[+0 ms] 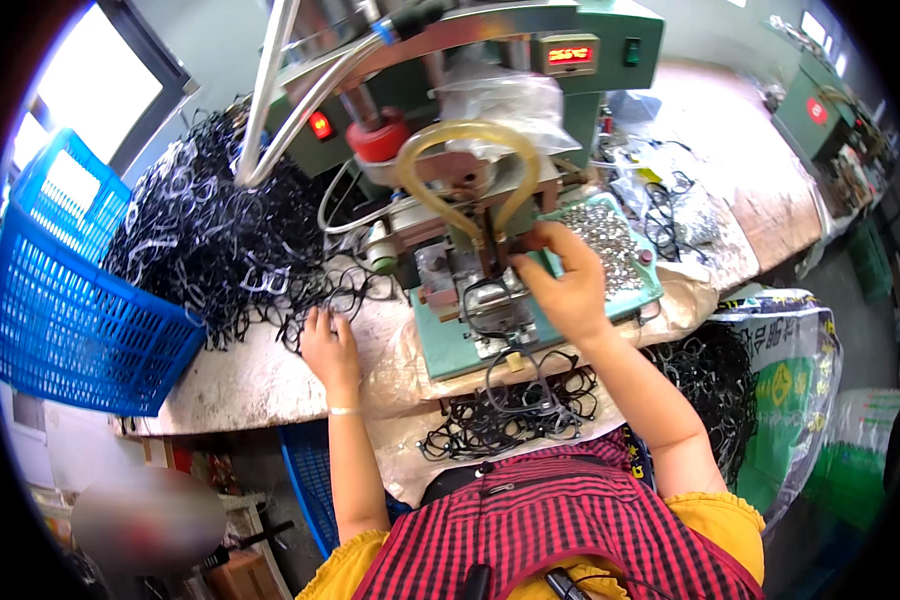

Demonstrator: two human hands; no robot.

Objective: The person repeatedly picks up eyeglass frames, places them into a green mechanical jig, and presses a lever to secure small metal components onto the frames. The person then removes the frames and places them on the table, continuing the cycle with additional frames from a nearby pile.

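Observation:
My left hand (330, 352) rests on the bench, its fingers a little apart and touching loose black eyeglass frames (292, 330) at the pile's edge. My right hand (573, 285) is at the bench press (468, 178), thumb and forefinger drawn together beside its head; what they pinch, if anything, is hidden. A dark eyeglass frame (484, 308) sits in the metal fixture under the head. Another eyeglass frame (519, 392) lies at the front edge of the green base (445, 345), above more black frames (500, 428) near my lap.
A big heap of black frames (220, 210) stands at left beside a tilted blue basket (100, 310). Right of the press lies a green tray (654, 291) of small shiny metal parts. A looped yellowish hose (470, 128) arches over the head. A printed sack (790, 400) stands at right.

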